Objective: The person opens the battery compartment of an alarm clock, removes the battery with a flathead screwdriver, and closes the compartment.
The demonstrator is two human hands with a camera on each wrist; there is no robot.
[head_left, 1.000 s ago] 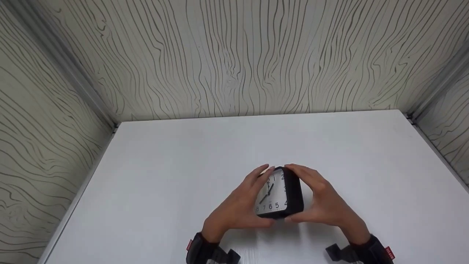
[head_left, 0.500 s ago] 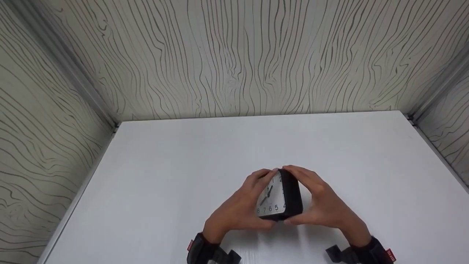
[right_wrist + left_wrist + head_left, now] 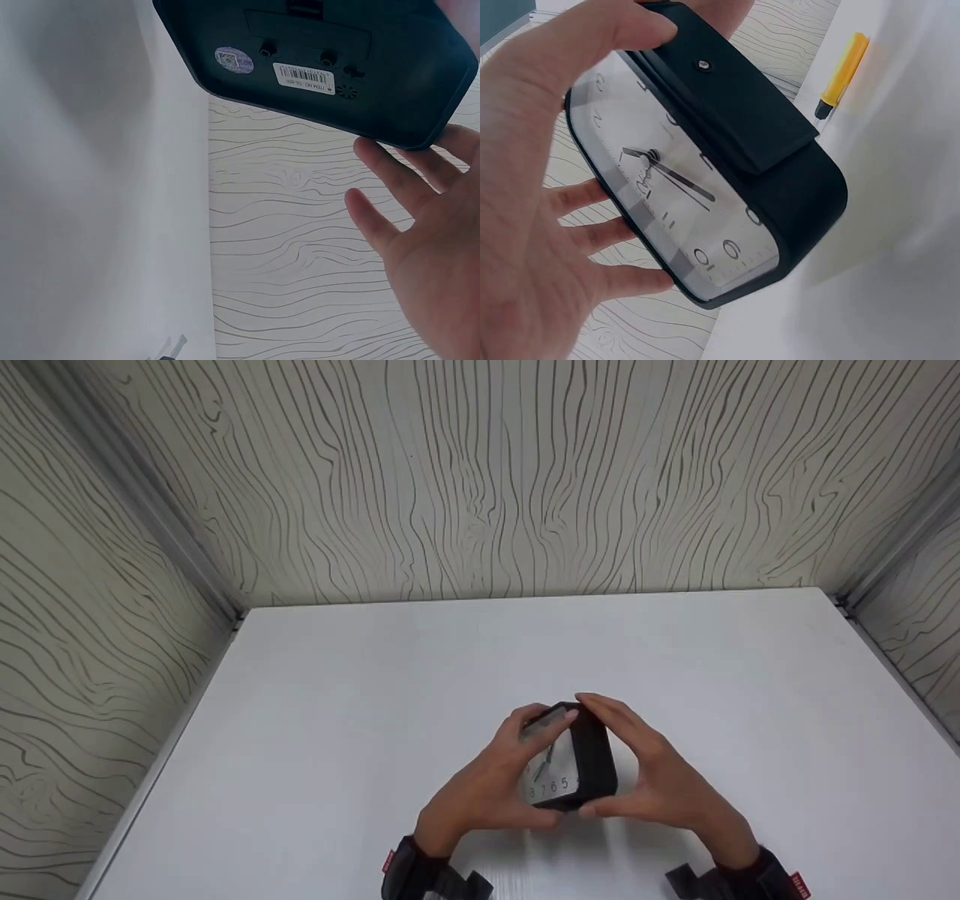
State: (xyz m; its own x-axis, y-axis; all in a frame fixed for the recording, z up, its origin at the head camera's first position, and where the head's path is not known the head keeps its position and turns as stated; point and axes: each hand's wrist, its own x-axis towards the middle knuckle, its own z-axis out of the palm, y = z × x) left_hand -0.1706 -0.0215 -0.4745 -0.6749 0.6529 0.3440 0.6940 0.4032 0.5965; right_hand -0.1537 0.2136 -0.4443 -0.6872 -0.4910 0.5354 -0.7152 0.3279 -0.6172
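Note:
Both hands hold a black alarm clock (image 3: 596,757) above the white table. Its white face, tilted up and to the left, is partly covered by my left hand (image 3: 499,780). In the left wrist view that hand's thumb presses the clock's underside and its fingers lie along the opposite edge. My right hand (image 3: 656,772) grips the other side, thumb below and fingers on top. The right wrist view shows the clock's back (image 3: 322,45), with small knobs, a barcode label (image 3: 304,78) and a purple sticker (image 3: 234,60).
A yellow tool handle with a black collar (image 3: 844,71), like a screwdriver's, lies on the white tabletop (image 3: 360,697) in the left wrist view. A small dark-ended object (image 3: 174,349) is cut off at the right wrist view's bottom. Wood-grain-patterned panels (image 3: 480,480) surround the table.
The clock has turned a little, its face swinging leftward so that more of the black side shows. A left finger now reaches across the upper face. Both wrists stay nearly in place.

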